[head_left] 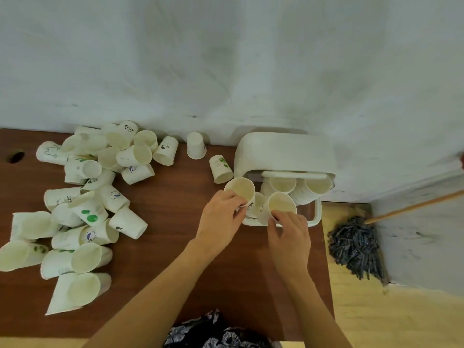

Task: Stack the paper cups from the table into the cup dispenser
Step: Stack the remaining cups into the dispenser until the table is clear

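A white cup dispenser [285, 151] stands at the back right of the brown table [175, 209], with two stacks of cups [317, 185] showing in its open front. My left hand [221, 217] grips a paper cup [241, 188] by its side, just left of the dispenser's tray. My right hand [288, 234] pinches the near rim of another cup [281, 204] over the tray. A third cup [258, 199] sits between the two. A heap of several loose cups [88, 202] lies on the left of the table.
Two single cups stand near the wall: one upside down [196, 145], one tilted [221, 169] beside the dispenser. A mop [356, 247] leans in the corner on the floor to the right. A round hole [16, 156] is in the table's far left.
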Action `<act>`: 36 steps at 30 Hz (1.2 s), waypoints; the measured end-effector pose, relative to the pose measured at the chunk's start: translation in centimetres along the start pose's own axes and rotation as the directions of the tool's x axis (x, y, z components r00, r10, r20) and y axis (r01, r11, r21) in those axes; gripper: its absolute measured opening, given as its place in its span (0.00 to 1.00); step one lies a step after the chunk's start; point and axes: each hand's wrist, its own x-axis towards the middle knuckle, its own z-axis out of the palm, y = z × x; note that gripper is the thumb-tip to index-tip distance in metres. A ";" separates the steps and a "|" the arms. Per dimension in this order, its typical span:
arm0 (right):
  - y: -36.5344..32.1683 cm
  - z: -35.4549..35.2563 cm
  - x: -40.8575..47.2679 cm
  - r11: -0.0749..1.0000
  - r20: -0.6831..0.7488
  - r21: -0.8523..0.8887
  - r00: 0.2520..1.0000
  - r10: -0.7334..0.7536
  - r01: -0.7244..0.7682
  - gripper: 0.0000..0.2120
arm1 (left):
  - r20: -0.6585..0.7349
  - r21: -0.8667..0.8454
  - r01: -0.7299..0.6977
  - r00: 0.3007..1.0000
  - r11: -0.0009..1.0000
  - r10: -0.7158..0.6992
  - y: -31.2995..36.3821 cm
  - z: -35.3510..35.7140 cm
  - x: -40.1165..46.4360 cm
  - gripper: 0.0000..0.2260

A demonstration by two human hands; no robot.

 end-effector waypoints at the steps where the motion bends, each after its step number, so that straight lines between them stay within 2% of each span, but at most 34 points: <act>1: 0.6 -0.4 0.1 1.000 0.012 0.004 1.000 0.009 -0.009 0.11 | 0.000 0.013 -0.015 1.000 1.000 0.015 0.3 0.8 0.1 0.07; 6: 2.7 -1.9 0.7 1.000 0.032 -0.004 0.999 -0.028 0.028 0.10 | 0.022 0.089 -0.033 0.999 0.995 0.031 0.6 4.8 0.9 0.04; 15: 4.1 -2.5 2.3 0.993 0.078 0.028 0.990 -0.118 0.116 0.10 | 0.134 0.197 0.045 0.988 0.979 -0.072 0.3 8.5 1.1 0.07; 21: 3.6 -1.9 3.2 0.979 0.079 0.069 0.977 -0.197 0.192 0.11 | 0.219 0.107 0.078 0.971 0.991 -0.100 -0.1 8.6 2.1 0.09; 25: 3.1 -1.0 3.8 0.971 0.044 0.068 0.971 -0.234 0.231 0.11 | 0.126 0.098 0.105 0.985 0.990 -0.117 -0.9 7.2 2.3 0.10; 32: 3.1 3.1 4.1 0.938 0.223 -0.103 0.926 -0.303 0.332 0.06 | 0.023 0.062 0.199 0.979 0.978 -0.200 -2.8 4.7 0.4 0.08; 36: 2.9 5.0 4.4 0.913 0.295 -0.256 0.925 -0.240 0.318 0.02 | 0.032 0.067 0.209 0.977 0.976 -0.211 -3.8 3.5 -0.3 0.07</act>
